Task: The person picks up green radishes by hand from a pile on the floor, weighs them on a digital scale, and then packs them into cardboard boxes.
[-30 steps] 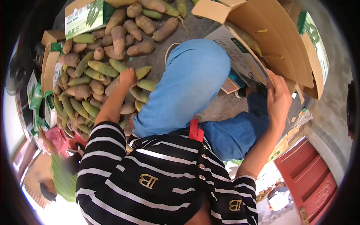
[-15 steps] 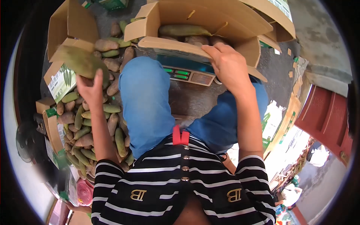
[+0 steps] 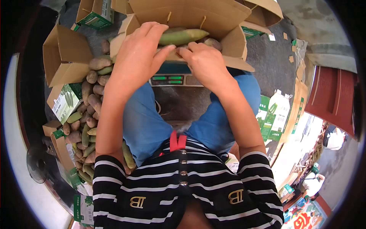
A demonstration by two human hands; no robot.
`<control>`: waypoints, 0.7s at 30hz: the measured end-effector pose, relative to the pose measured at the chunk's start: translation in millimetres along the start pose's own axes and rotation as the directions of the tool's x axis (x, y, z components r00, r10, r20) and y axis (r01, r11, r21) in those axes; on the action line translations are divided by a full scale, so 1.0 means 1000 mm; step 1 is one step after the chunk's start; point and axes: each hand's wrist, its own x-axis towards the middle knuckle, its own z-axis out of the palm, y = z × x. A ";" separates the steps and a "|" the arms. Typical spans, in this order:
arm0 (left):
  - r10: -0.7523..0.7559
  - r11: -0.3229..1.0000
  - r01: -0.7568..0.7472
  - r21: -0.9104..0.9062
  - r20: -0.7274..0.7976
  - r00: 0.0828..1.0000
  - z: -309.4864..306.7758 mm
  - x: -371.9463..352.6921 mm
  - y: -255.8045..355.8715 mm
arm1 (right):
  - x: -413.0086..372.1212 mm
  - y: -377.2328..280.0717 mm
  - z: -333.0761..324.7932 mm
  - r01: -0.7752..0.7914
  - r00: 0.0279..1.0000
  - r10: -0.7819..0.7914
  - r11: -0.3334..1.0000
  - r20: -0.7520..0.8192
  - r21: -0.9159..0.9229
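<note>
A cardboard box (image 3: 190,13) with raised flaps stands in front of me on a digital scale (image 3: 167,81) with lit green displays. Inside it, a long green radish (image 3: 185,37) lies across the top of other radishes. My left hand (image 3: 139,53) reaches over the box's left front corner, its thumb and fingers on either side of that radish's left end. Part of this grip is hidden by the back of the hand. With bent fingers, my right hand (image 3: 206,65) grips the edge of the front flap (image 3: 236,63).
A heap of green and soil-brown radishes (image 3: 85,126) covers the floor at my left. Beside it stands an open carton (image 3: 68,53). Another green-printed carton (image 3: 97,15) is farther back. Flattened printed cartons (image 3: 274,114) lie at right, and a fan (image 3: 36,164) stands at lower left.
My left hand has brought a large radish from the left over the heap into the box. My right hand has slid left along the front flap. The view has shifted slightly.
</note>
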 end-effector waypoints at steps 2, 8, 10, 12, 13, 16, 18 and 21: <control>-0.017 0.999 0.020 -0.050 0.054 0.998 0.002 0.005 0.009 | 0.001 -0.001 0.001 -0.013 1.000 0.013 1.000 -0.006 0.004; -0.123 0.988 0.138 -0.066 0.188 0.974 0.032 0.014 0.001 | -0.003 0.004 -0.001 -0.028 0.999 0.027 0.999 -0.022 -0.016; -0.120 0.986 0.138 -0.093 0.180 0.976 0.039 0.007 -0.003 | -0.005 0.004 0.001 -0.054 0.995 0.054 0.999 -0.085 0.006; -0.131 0.982 0.157 -0.108 0.222 0.966 0.039 0.003 -0.002 | -0.007 0.004 0.002 -0.074 0.992 0.076 0.997 -0.104 0.015; -0.124 0.984 0.149 -0.094 0.226 0.966 0.040 0.002 -0.004 | -0.006 0.003 0.002 -0.076 0.992 0.077 0.997 -0.095 0.016; -0.103 0.990 0.118 -0.077 0.175 0.979 0.042 0.004 -0.004 | -0.005 0.002 0.003 -0.102 0.989 0.102 0.995 -0.107 0.005; -0.106 0.991 0.117 -0.058 0.164 0.981 0.041 0.005 -0.001 | -0.004 0.002 0.004 -0.105 0.987 0.107 0.994 -0.118 0.016; -0.097 0.992 0.106 -0.068 0.130 0.987 0.040 0.006 0.002 | -0.002 0.001 0.004 -0.126 0.987 0.124 0.992 -0.101 -0.020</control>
